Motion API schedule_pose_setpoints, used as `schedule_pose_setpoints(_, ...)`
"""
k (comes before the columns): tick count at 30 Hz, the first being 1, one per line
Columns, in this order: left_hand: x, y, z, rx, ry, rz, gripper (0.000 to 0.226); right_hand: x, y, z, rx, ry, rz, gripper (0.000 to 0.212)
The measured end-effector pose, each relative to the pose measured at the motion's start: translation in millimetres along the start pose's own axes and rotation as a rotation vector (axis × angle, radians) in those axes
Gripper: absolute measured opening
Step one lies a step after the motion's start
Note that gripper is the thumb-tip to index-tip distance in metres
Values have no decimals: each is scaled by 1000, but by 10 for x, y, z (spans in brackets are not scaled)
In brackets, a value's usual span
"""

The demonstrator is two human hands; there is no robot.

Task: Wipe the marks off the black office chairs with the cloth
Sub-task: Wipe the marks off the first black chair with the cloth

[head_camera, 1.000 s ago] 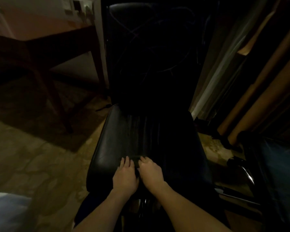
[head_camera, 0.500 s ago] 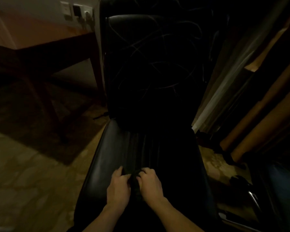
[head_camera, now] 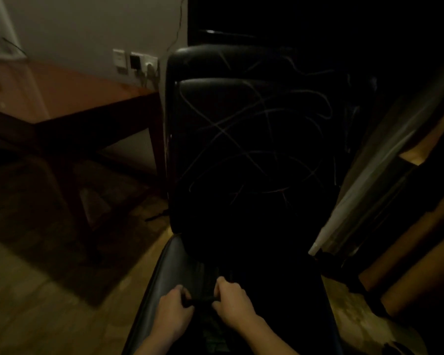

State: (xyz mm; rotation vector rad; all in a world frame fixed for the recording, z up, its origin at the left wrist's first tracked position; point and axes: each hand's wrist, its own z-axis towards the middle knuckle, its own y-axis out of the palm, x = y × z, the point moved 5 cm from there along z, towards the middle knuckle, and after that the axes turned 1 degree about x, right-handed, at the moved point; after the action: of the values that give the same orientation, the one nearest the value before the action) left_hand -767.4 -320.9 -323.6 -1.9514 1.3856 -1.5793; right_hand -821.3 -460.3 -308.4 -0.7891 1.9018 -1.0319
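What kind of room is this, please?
Probably an office or study, dimly lit: a black office chair with pale scribbled marks, a wooden desk beside it, and wall sockets behind.

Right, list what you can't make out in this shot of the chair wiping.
Head view only:
- cloth: a dark strip between left hand and right hand; the dim light hides its outline.
- chair seat: right half lost in shadow, front cut by the bottom edge.
- backrest: pale marks show; lower part too dark.
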Motion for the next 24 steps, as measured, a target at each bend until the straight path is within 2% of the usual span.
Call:
schedule_pose_setpoints(2,72,-187,159,52,65,-23,26,-106,-198,148,17,-11,10,20)
schedule_pose_setpoints(5,133,-377,394,88,159,-63,30,-298,-440,308,-46,-72,-77,18)
schedule_pose_setpoints(7,195,-500,494,98,207,-96,28,-433,-586,403,-72,-125,-101,11)
schedule_pose_setpoints(9,282,-663,597,150,259,-147,29,-565,-765,492,-68,-167,-26,3)
schedule_pose_setpoints(14,583,-1223,870,314,298,-251,17,-970,-1290,759,85,-257,53,5)
schedule_pose_setpoints(16,675,-1451,915,373,304,-259,12,-1130,-1423,798,98,-281,62,3)
schedule_pose_setpoints(24,1006,-2204,813,397,266,-356,10,-1609,-2119,736,259,-320,-2,13)
